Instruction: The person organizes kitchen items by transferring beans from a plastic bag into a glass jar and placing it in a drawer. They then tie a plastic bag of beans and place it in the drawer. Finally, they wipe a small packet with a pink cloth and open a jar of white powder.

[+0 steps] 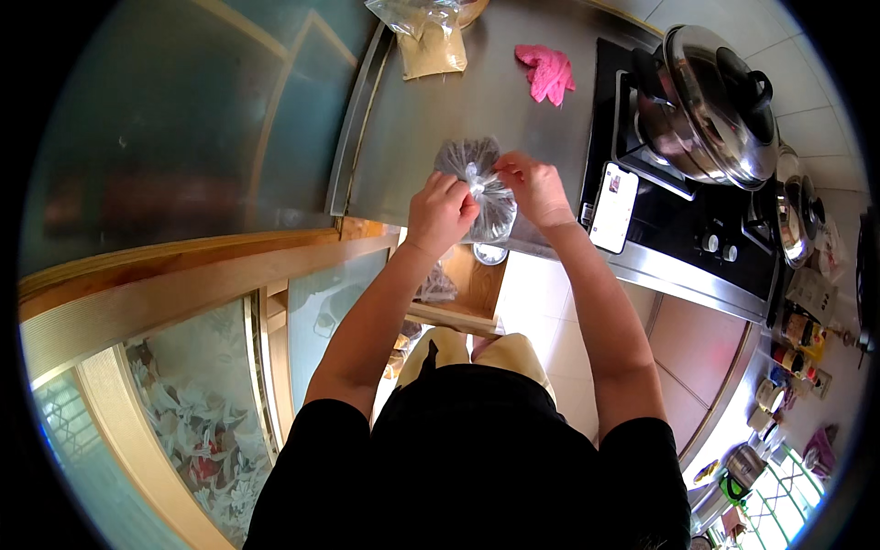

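Note:
A clear plastic bag with dark contents lies at the front edge of the stainless steel countertop, its neck gathered into a knot. My left hand is at the left of the knot, its fingers curled in on the bag's plastic. At the knot's right side, my right hand has thumb and fingertips pinched together at the bag; whether they grip the plastic is not plain. Below the counter, a wooden drawer stands pulled out, with another plastic bag of dark contents and a round metallic item in it.
A bag of tan powder stands at the counter's back left, and a pink cloth lies further right. A smartphone rests at the edge of the black gas hob, beside a large lidded steel pot.

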A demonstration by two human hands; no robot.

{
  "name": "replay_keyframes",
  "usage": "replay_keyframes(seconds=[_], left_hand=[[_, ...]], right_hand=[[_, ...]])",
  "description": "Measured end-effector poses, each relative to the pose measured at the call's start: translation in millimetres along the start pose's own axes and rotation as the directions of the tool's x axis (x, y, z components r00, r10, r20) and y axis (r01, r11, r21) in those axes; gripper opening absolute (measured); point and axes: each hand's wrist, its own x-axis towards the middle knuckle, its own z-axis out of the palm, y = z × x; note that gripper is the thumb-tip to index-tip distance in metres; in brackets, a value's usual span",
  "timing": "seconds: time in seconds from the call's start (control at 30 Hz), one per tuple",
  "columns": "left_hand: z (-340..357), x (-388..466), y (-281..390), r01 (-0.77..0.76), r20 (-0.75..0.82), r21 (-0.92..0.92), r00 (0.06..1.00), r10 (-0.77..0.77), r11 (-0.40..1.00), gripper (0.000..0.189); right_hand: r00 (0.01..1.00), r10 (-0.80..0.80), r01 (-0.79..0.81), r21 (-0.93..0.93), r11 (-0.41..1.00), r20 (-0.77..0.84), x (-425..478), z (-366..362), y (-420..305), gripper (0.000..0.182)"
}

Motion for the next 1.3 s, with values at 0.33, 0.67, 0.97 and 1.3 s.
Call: replay_keyframes(seconds=[0.33,0.67,0.97,1.3], left_hand=[[7.6,-33.0,-24.9,0.652,-0.023,-0.488,0.655,-0.755,0.581,0.045],[-45.9,-21.3,-3.2,0.617,0.435,-0.786,0.496,-0.752,-0.048,0.087],[-94.6,-146.7,10.2,0.34,0.312,-0.928,0.486,-0.816,-0.153,0.09],[-32.1,-266.4,39.1,0.313,0.56,-0.825,0.339,-0.756,-0.471,0.08]], right_hand=[[0.913,0.341,-0.294,0.219,0.93,-0.225,-29.5,18.7,18.4,0.048],[0.941,0.332,-0.275,0.43,0.86,-0.06,-34.7,33.9,-38.0,0.065],[0.994,0.102,-0.104,0.527,0.843,0.033,-119.8,143.6,-92.7,0.061],[0.856,0.423,-0.517,0.502,0.693,0.298,-220.4,183.0,-38.1,0.06]])
